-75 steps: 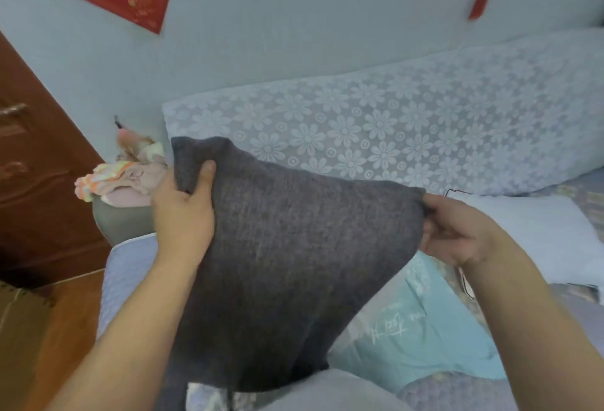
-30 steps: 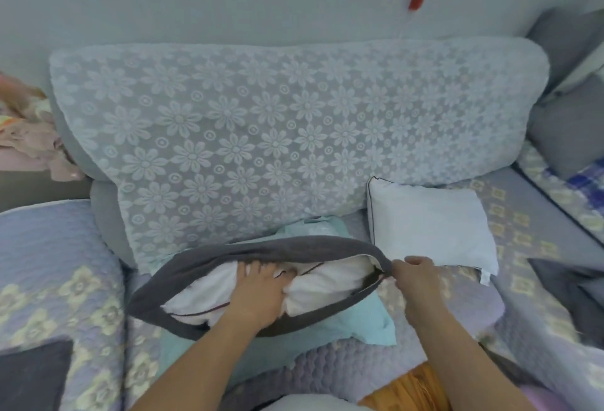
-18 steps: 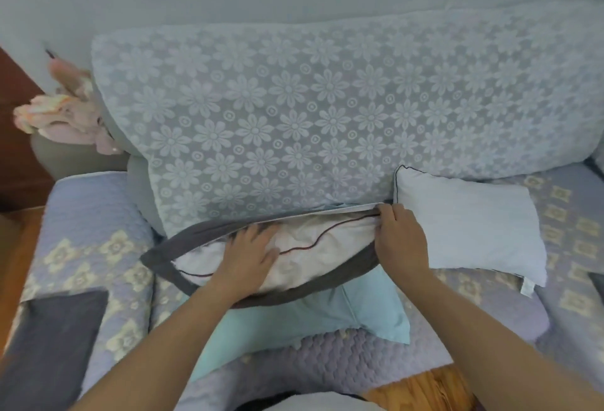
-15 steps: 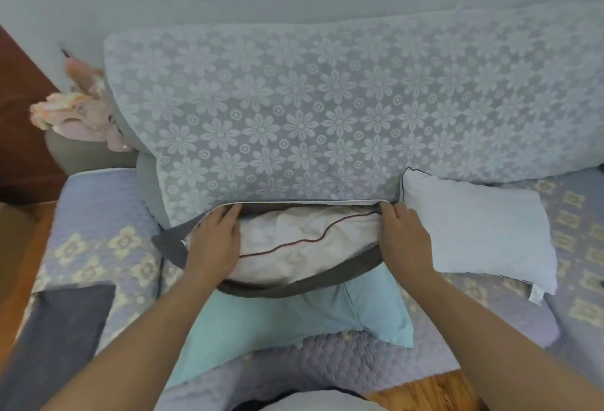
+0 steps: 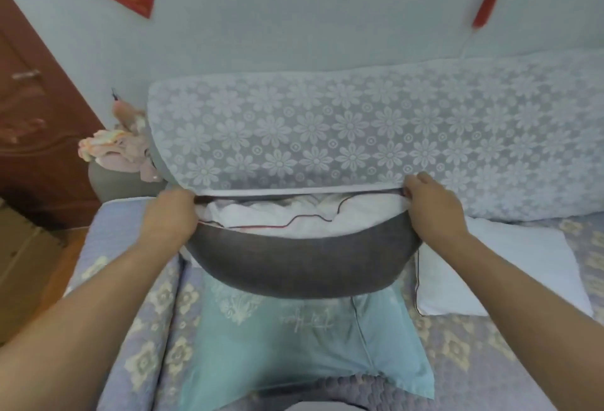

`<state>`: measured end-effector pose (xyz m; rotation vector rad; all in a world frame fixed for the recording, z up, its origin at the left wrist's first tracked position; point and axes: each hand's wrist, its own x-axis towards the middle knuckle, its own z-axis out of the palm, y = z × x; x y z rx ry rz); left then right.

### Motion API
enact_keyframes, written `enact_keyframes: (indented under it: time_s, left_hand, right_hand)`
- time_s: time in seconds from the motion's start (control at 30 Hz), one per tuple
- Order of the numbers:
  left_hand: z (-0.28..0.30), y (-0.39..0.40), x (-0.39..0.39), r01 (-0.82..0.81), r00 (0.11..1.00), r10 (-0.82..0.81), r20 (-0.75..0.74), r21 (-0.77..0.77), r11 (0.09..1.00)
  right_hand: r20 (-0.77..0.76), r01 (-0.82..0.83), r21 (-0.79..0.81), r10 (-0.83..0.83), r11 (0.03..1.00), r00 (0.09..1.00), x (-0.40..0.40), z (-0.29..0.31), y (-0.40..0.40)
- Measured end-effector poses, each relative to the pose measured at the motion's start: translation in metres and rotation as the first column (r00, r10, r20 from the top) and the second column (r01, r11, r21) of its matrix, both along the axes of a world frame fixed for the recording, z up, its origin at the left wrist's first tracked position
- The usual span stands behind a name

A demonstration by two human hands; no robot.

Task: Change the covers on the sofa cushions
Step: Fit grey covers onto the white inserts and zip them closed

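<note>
left hand (image 5: 170,218) moved from white insert (image 5: 294,214) to grey cover (image 5: 300,267) left corner; cover lifted, stretched wide.

Bare forearms, no sleeves visible.

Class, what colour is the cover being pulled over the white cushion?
Dark grey cover, plain, held by both hands; clearest in the head view.

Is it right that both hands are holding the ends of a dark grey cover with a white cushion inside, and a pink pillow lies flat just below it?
Not quite. The head view shows the pillow lying below the dark grey cover is light teal, not pink. The rest holds: the left hand and right hand grip its ends, with the white cushion inside.
</note>
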<state>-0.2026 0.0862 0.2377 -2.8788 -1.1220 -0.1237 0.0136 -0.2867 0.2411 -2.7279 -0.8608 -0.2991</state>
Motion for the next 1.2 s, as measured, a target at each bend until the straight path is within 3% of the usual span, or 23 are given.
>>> enact_keyframes:
  time_s: [0.1, 0.2, 0.23, 0.27, 0.33, 0.37, 0.47, 0.53, 0.63, 0.8, 0.83, 0.9, 0.97, 1.0, 1.07, 1.13, 1.2]
  left_hand:
    - [0.094, 0.011, 0.006, -0.107, 0.959, 0.138, 0.246, -0.134, 0.985]
    - [0.129, -0.006, -0.018, -0.088, 0.824, 0.187, 0.536, -0.205, 0.975]
    - [0.119, -0.012, -0.026, -0.095, 0.819, 0.175, 0.547, -0.171, 0.981]
    - [0.1, -0.016, -0.031, -0.092, 0.864, 0.157, 0.477, -0.157, 0.983]
    - [0.053, -0.02, -0.041, -0.109, 0.97, 0.134, 0.202, -0.131, 0.985]
    - [0.041, -0.019, -0.044, -0.097, 0.985, 0.115, 0.126, -0.135, 0.986]
    - [0.053, 0.004, -0.036, -0.167, 0.957, 0.176, 0.231, -0.058, 0.984]
    - [0.067, 0.022, -0.041, -0.255, 0.924, 0.28, 0.259, -0.127, 0.959]
    - [0.066, 0.029, -0.05, -0.239, 0.903, 0.329, 0.276, -0.314, 0.919]
    - [0.023, 0.019, -0.065, -0.223, 0.965, 0.259, 0.053, -0.362, 0.905]
    - [0.013, 0.014, -0.067, -0.204, 0.972, 0.233, 0.035, -0.372, 0.906]
    - [-0.014, -0.003, -0.069, -0.137, 0.99, 0.14, -0.022, -0.404, 0.905]
    - [-0.047, -0.027, -0.07, -0.092, 0.991, 0.035, -0.13, -0.458, 0.884]
    - [-0.063, -0.035, -0.071, -0.08, 0.987, 0.003, -0.162, -0.471, 0.879]
    - [-0.079, -0.045, -0.074, -0.076, 0.989, 0.01, -0.149, -0.446, 0.892]
    - [-0.078, -0.046, -0.078, -0.084, 0.992, 0.032, -0.123, -0.443, 0.893]
    - [-0.071, -0.044, -0.087, -0.078, 0.989, 0.008, -0.149, -0.469, 0.88]
  right_hand:
    - [0.153, 0.012, 0.382, -0.076, 0.924, 0.985, 0.02, 0.107, 0.012]
    - [0.197, 0.039, 0.688, -0.238, 0.725, 0.951, -0.003, 0.122, 0.021]
    - [0.2, 0.057, 0.68, -0.261, 0.731, 0.944, -0.011, 0.099, 0.026]
    - [0.144, 0.071, 0.552, -0.178, 0.831, 0.973, -0.015, 0.071, 0.035]
    - [-0.096, 0.059, 0.152, -0.045, 0.987, 0.994, -0.014, 0.019, 0.043]
    - [-0.127, 0.031, 0.154, -0.011, 0.988, 0.992, -0.015, 0.014, 0.046]
    - [0.003, 0.006, 0.382, -0.007, 0.924, 1.0, -0.01, 0.044, 0.057]
    - [0.078, -0.004, 0.415, -0.031, 0.91, 0.996, -0.01, 0.06, 0.058]
    - [0.052, 0.01, 0.339, -0.029, 0.941, 0.998, -0.004, 0.04, 0.053]
    - [-0.047, 0.021, 0.183, -0.012, 0.983, 0.999, 0.004, -0.017, 0.027]
    - [-0.076, 0.026, 0.108, -0.018, 0.994, 0.997, 0.012, -0.029, 0.022]
    - [-0.202, 0.02, -0.201, -0.062, 0.979, 0.977, 0.024, -0.056, 0.014]
    - [-0.235, -0.048, -0.482, -0.077, 0.875, 0.969, 0.019, -0.083, 0.013]
    - [-0.241, -0.115, -0.533, -0.02, 0.838, 0.97, 0.01, -0.095, 0.015]
    - [-0.342, -0.344, -0.428, 0.203, 0.836, 0.918, -0.019, -0.113, 0.021]
    - [-0.416, -0.541, -0.259, 0.413, 0.8, 0.81, -0.051, -0.125, 0.026]
    - [-0.359, -0.595, -0.137, 0.52, 0.792, 0.775, -0.063, -0.135, 0.035]
